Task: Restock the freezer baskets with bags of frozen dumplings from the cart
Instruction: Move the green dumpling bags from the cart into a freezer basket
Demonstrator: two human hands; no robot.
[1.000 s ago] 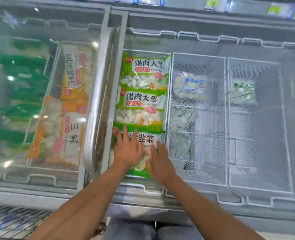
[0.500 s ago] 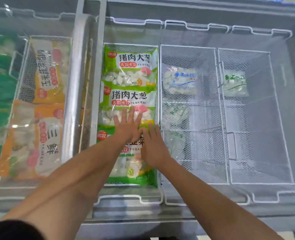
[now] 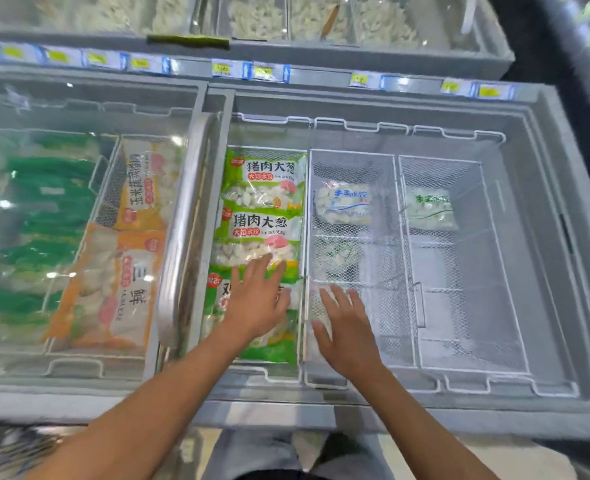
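Three green dumpling bags fill the left wire basket (image 3: 303, 258) of the open freezer: a far bag (image 3: 265, 178), a middle bag (image 3: 260, 233) and a near bag (image 3: 272, 344). My left hand (image 3: 257, 299) lies flat with straight fingers on the near bag, fingertips reaching the middle one. My right hand (image 3: 347, 327) hovers open over the front of the middle basket (image 3: 395, 237), holding nothing. That basket holds a white bag with blue print (image 3: 345, 204) at the back. The right basket (image 3: 487, 258) holds one pale green bag (image 3: 430, 207).
A sliding glass lid with a metal handle (image 3: 186, 223) covers the left half, with orange bags (image 3: 113, 285) and green bags (image 3: 40, 216) beneath. Price tags (image 3: 231, 69) line the far rim. A cart's wire (image 3: 6, 445) shows at the lower left.
My right hand has left the near green bag and moved right, over the middle basket. My left hand stays on the green bags. The view has pulled back and up.
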